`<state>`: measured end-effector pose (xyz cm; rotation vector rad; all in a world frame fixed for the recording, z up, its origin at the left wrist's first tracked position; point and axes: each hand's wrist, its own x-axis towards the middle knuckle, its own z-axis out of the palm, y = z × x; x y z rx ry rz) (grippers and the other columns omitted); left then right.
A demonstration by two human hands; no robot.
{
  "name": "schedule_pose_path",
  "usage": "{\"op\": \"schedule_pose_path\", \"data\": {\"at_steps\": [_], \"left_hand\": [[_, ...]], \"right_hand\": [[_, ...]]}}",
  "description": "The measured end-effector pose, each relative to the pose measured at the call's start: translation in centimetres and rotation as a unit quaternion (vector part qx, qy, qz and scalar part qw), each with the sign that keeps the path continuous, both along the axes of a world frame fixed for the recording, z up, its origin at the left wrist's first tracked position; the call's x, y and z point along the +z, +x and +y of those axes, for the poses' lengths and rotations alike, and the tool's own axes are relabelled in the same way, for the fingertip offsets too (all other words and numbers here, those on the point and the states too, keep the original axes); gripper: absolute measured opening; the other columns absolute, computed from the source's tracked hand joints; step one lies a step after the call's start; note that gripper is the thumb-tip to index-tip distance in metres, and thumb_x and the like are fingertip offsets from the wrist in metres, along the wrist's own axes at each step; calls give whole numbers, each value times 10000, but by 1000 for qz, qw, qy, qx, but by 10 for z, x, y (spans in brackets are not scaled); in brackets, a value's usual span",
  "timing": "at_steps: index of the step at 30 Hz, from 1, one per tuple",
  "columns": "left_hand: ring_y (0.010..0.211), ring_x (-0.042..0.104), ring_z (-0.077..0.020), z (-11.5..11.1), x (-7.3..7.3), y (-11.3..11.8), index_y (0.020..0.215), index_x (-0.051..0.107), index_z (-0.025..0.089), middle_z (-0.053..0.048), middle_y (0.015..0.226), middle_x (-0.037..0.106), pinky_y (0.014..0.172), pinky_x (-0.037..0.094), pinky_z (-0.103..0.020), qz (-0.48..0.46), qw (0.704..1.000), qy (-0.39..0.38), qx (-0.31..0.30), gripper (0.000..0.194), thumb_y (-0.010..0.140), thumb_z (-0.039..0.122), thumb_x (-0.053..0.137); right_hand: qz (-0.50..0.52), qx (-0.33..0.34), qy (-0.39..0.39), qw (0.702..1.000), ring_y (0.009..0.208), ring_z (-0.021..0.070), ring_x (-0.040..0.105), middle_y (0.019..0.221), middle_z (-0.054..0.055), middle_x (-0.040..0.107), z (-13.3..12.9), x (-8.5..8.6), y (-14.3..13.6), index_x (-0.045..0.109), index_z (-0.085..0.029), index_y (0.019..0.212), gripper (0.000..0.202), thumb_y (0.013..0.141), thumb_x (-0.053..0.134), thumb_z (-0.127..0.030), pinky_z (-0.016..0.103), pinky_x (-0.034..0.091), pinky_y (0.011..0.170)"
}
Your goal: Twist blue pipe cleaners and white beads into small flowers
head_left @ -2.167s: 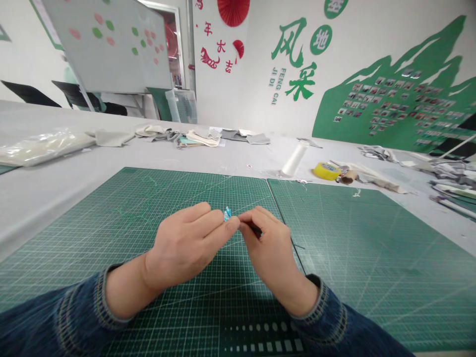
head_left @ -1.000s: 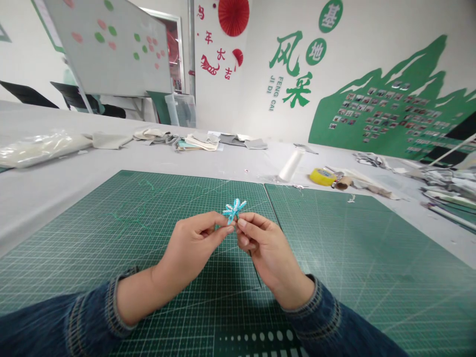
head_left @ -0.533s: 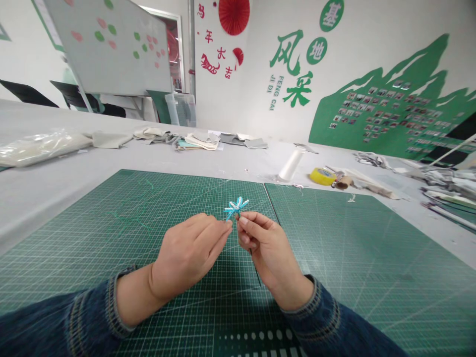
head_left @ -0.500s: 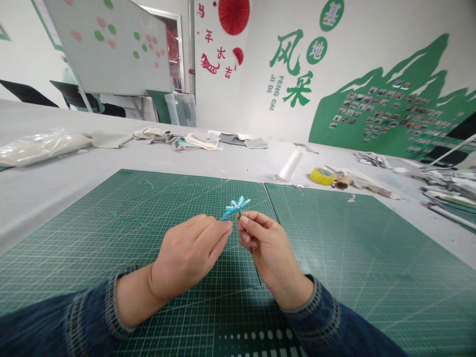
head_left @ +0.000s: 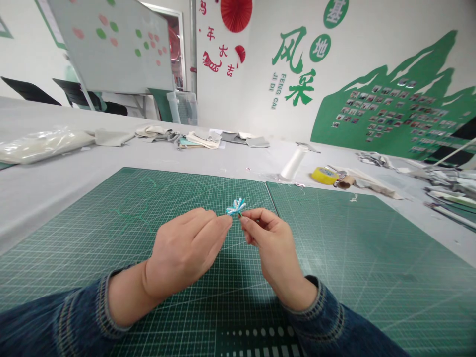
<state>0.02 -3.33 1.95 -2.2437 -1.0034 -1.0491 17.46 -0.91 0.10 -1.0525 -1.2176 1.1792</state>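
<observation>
A small blue flower (head_left: 237, 205) with white, bead-like rows on its petals is held up over the green cutting mat (head_left: 186, 198). My right hand (head_left: 273, 248) pinches it by the short green stem just under the petals. From the left, my left hand (head_left: 189, 245) is closed, thumb and fingertips pressed together at the flower's left petal. Whatever sits between those left fingertips is hidden by the hand. Loose green threads (head_left: 134, 213) lie on the mat to the left.
Beyond the mat stand a white thread cone (head_left: 293, 163), a yellow tape roll (head_left: 325, 175) and a cardboard tube (head_left: 345, 182). Fabric pieces (head_left: 203, 140) and a plastic-wrapped bundle (head_left: 44, 145) line the table's back. A second cutting mat (head_left: 353, 238) adjoins on the right.
The flower has turned in my right fingers, and its petals now look more bunched and upright. The dark stem below my right hand no longer shows. My left hand has shifted slightly left.
</observation>
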Motion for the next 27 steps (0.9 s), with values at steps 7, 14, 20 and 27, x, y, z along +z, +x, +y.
{"op": "schedule_pose_path", "data": {"at_steps": [7, 14, 20, 27], "left_hand": [[601, 488, -155, 0, 7, -3, 949, 646, 130, -4, 648, 585, 573, 419, -297, 44, 998, 40, -31, 89, 878, 91, 610], [595, 464, -149, 5, 16, -12, 942, 671, 137, 4, 639, 566, 567, 405, -277, 99, 994, 38, -30, 134, 909, 97, 547], [707, 577, -141, 24, 21, -24, 887, 703, 204, 10, 727, 642, 618, 410, -257, 42, 987, -149, -35, 155, 930, 207, 554], [587, 531, -116, 55, 9, -34, 811, 737, 188, 16, 648, 641, 563, 394, -240, -195, 836, -501, -110, 144, 824, 317, 674]], "right_hand": [[-84, 16, -12, 996, 499, 102, 481, 553, -45, 555, -2, 3, 0, 673, -189, 759, 58, 786, 681, -240, 247, 366, 491], [-281, 8, 102, 954, 626, 132, 538, 681, -16, 634, -8, 7, -3, 670, -202, 716, 114, 803, 642, -135, 272, 407, 585], [-356, 70, 221, 905, 693, 127, 566, 742, -28, 633, -9, 6, 1, 678, -213, 781, 167, 821, 632, -58, 270, 409, 641], [-233, 118, 161, 952, 652, 113, 542, 708, -31, 629, -6, 13, 3, 705, -219, 759, 130, 801, 682, -98, 259, 392, 605]]}}
